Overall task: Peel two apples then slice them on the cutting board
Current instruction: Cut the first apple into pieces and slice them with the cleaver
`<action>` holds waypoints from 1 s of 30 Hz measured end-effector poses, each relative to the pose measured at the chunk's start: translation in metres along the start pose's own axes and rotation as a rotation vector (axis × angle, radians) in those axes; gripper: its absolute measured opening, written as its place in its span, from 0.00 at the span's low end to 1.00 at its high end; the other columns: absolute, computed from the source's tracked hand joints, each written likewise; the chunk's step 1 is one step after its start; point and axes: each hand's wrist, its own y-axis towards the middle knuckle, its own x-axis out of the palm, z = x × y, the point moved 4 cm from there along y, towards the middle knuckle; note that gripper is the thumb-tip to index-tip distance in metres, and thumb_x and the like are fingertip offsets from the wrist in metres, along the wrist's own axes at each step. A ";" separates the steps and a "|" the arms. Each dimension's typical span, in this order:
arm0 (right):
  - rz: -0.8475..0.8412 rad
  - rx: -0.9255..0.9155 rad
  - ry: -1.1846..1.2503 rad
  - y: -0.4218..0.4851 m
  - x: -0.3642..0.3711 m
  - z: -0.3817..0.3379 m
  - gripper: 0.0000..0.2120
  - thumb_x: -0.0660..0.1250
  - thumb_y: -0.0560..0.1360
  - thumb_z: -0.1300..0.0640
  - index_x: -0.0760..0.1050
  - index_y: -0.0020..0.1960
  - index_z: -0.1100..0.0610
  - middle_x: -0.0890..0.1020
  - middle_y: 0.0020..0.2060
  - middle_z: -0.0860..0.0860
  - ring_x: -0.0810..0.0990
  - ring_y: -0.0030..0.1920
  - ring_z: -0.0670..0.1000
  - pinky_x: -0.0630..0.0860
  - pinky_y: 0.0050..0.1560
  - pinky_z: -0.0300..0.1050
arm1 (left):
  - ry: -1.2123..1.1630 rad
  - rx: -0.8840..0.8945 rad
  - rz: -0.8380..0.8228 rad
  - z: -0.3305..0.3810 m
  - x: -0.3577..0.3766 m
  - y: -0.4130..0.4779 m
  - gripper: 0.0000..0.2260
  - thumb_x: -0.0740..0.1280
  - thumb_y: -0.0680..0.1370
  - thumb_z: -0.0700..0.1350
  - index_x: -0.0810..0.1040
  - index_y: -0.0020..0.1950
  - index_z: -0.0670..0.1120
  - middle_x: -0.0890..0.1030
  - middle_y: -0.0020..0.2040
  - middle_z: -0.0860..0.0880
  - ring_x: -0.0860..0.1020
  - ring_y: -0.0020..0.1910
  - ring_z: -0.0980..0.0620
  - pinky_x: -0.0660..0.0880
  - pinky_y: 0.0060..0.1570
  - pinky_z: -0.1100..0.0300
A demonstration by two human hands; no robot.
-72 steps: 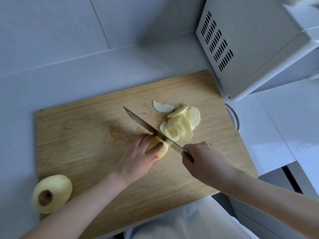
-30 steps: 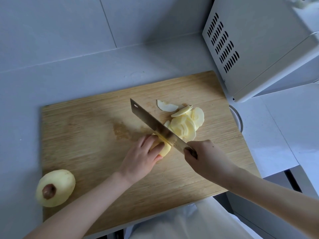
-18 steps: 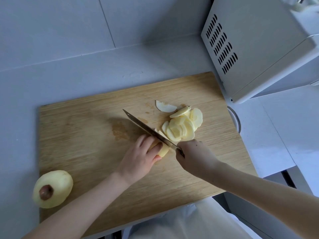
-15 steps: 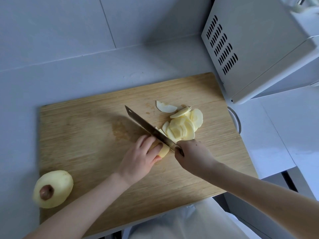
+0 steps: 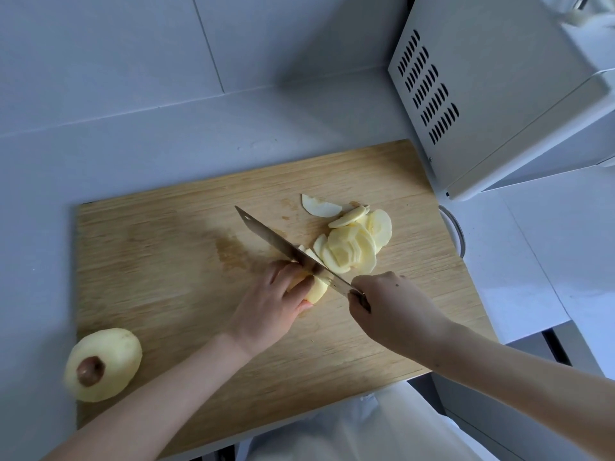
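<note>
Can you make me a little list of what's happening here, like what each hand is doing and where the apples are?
left hand: holds the apple piece on the board
right hand: grips the knife, blade across the piece
slices: piled right of the blade
whole apple: peeled, at the board's near left corner
microwave: by the board's far right corner
</note>
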 end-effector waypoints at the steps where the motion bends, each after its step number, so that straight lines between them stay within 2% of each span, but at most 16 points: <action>1: -0.005 0.000 -0.005 0.004 0.002 0.000 0.16 0.54 0.79 0.56 0.61 0.32 0.54 0.68 0.28 0.48 0.67 0.28 0.48 0.69 0.32 0.44 | -0.002 -0.001 -0.001 0.000 0.000 0.000 0.20 0.81 0.61 0.45 0.83 0.50 0.40 0.81 0.49 0.42 0.71 0.52 0.44 0.80 0.48 0.49; 3: -0.018 0.007 -0.001 0.014 0.010 -0.001 0.17 0.54 0.79 0.56 0.61 0.32 0.53 0.68 0.28 0.48 0.69 0.30 0.50 0.71 0.34 0.46 | -0.006 -0.007 -0.003 0.001 -0.001 -0.001 0.20 0.80 0.62 0.45 0.83 0.50 0.41 0.81 0.49 0.42 0.70 0.53 0.44 0.80 0.47 0.49; 7: -0.014 0.039 0.063 0.030 0.025 0.003 0.18 0.55 0.78 0.56 0.60 0.30 0.53 0.68 0.28 0.49 0.68 0.30 0.51 0.69 0.32 0.45 | 0.011 -0.021 0.009 0.002 -0.003 -0.003 0.18 0.80 0.62 0.44 0.83 0.50 0.41 0.81 0.50 0.41 0.70 0.54 0.44 0.78 0.51 0.49; 13: 0.015 0.047 0.143 0.019 0.017 0.010 0.15 0.57 0.77 0.58 0.66 0.32 0.58 0.69 0.26 0.50 0.65 0.26 0.48 0.66 0.29 0.43 | 0.046 -0.010 0.066 0.003 0.001 -0.009 0.18 0.77 0.65 0.45 0.83 0.52 0.41 0.82 0.50 0.42 0.71 0.54 0.45 0.73 0.57 0.52; 18: 0.031 0.025 0.077 -0.005 0.002 0.004 0.16 0.56 0.78 0.57 0.64 0.32 0.56 0.68 0.26 0.49 0.64 0.25 0.47 0.64 0.28 0.42 | 0.040 0.026 0.076 0.000 0.006 -0.011 0.21 0.75 0.67 0.47 0.73 0.56 0.44 0.81 0.51 0.43 0.72 0.53 0.46 0.77 0.54 0.52; 23: -0.018 0.028 0.033 -0.003 -0.001 0.001 0.15 0.55 0.79 0.56 0.66 0.33 0.57 0.69 0.27 0.49 0.66 0.27 0.48 0.67 0.30 0.42 | 0.045 0.033 0.082 0.000 0.003 -0.007 0.17 0.75 0.66 0.47 0.81 0.52 0.41 0.82 0.50 0.43 0.71 0.52 0.46 0.79 0.50 0.51; 28: -0.043 0.034 0.048 0.016 0.008 0.000 0.16 0.55 0.79 0.56 0.64 0.32 0.56 0.69 0.28 0.49 0.68 0.28 0.48 0.69 0.32 0.43 | 0.058 0.032 0.092 0.000 0.003 -0.007 0.15 0.74 0.67 0.47 0.83 0.51 0.41 0.82 0.49 0.44 0.71 0.52 0.46 0.75 0.55 0.54; 30: -0.037 0.049 0.067 0.027 0.019 0.000 0.16 0.55 0.78 0.57 0.63 0.32 0.56 0.69 0.29 0.50 0.70 0.30 0.51 0.69 0.32 0.44 | 0.047 0.021 0.087 -0.001 0.004 -0.009 0.15 0.74 0.67 0.46 0.83 0.50 0.41 0.82 0.49 0.44 0.71 0.52 0.46 0.76 0.54 0.53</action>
